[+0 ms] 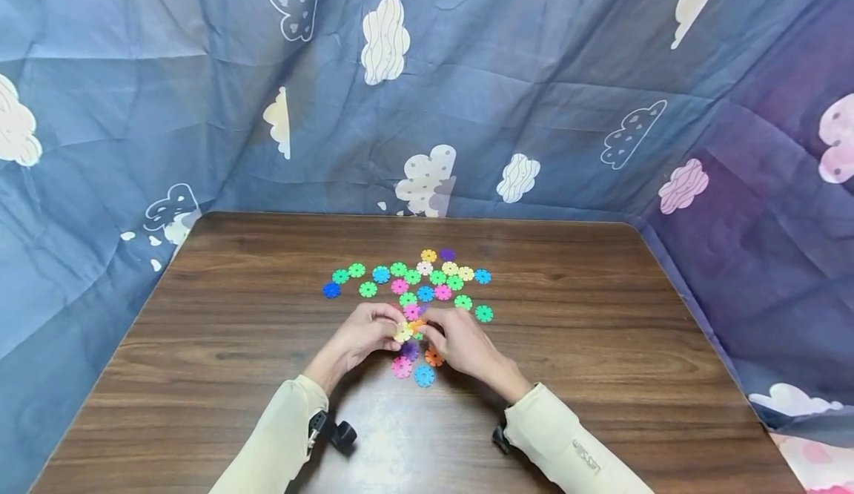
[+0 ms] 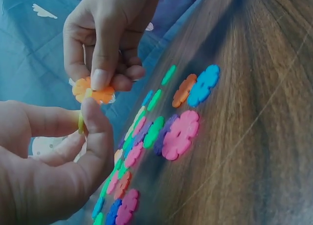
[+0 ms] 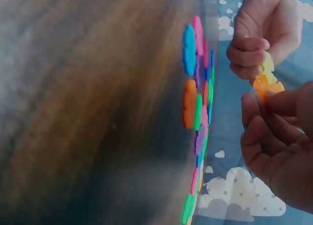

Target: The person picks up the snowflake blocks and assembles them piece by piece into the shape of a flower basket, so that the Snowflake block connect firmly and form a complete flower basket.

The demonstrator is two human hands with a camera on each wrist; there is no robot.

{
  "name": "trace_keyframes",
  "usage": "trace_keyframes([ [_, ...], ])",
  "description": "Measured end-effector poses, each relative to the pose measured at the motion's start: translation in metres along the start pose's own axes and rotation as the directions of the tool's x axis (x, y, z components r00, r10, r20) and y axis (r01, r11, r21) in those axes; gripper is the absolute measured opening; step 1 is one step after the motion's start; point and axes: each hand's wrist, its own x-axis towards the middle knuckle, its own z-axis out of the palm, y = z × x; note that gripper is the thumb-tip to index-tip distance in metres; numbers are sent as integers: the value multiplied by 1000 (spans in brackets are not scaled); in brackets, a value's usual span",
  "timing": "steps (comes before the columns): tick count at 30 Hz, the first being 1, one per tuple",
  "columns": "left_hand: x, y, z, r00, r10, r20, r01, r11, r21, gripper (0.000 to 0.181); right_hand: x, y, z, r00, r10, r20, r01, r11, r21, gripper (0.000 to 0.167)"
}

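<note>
My left hand (image 1: 360,334) pinches a pale yellow notched flower disc (image 1: 403,331) between thumb and fingers. Opposite it, my right hand (image 1: 465,342) pinches an orange flower disc (image 2: 80,90) by its edge. The two discs meet at their rims, set at an angle to each other in the left wrist view. Both are held up above the table. How deeply their notches interlock I cannot tell. Below the hands lie a pink disc (image 1: 402,367), a blue disc (image 1: 424,375) and a dark orange disc (image 1: 434,357).
Several more flower discs lie spread beyond the hands, among them a green disc (image 1: 368,289), a dark blue disc (image 1: 331,291) and a teal disc (image 1: 483,314). They lie on a brown wooden table (image 1: 587,316). A blue cloud-patterned cloth (image 1: 480,93) hangs behind it.
</note>
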Motion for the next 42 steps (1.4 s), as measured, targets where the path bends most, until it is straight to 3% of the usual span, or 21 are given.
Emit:
trace_keyframes([
  [5, 0, 2, -5, 999, 18, -48, -17, 1000, 22, 33, 1, 5, -4, 996, 80, 25, -80, 997, -24, 6],
  [11, -2, -1, -11, 990, 8, -138, 3, 997, 83, 28, -8, 15, 3, 977, 163, 137, -138, 975, -173, 11],
  [18, -2, -4, -13, 993, 50, -104, -50, 999, 7, 29, -11, 14, 8, 965, 194, 176, -155, 965, -211, 21],
  [24, -2, -5, -13, 992, 51, -117, -53, 999, -9, 29, -10, 7, 9, 958, 201, 204, -148, 957, -249, 20],
  [29, -3, -7, -11, 992, 53, -116, -55, 998, -14, 27, -10, 6, 10, 963, 202, 179, -154, 956, -248, 14],
  [35, -2, -8, -9, 992, 57, -113, -57, 998, 6, 27, -9, 7, 11, 992, 89, 88, -77, 989, -125, 22],
  [42, 0, -10, -6, 991, 61, -121, -62, 998, -7, 30, -4, 3, 13, 999, 47, 1, -47, 999, -4, 18],
])
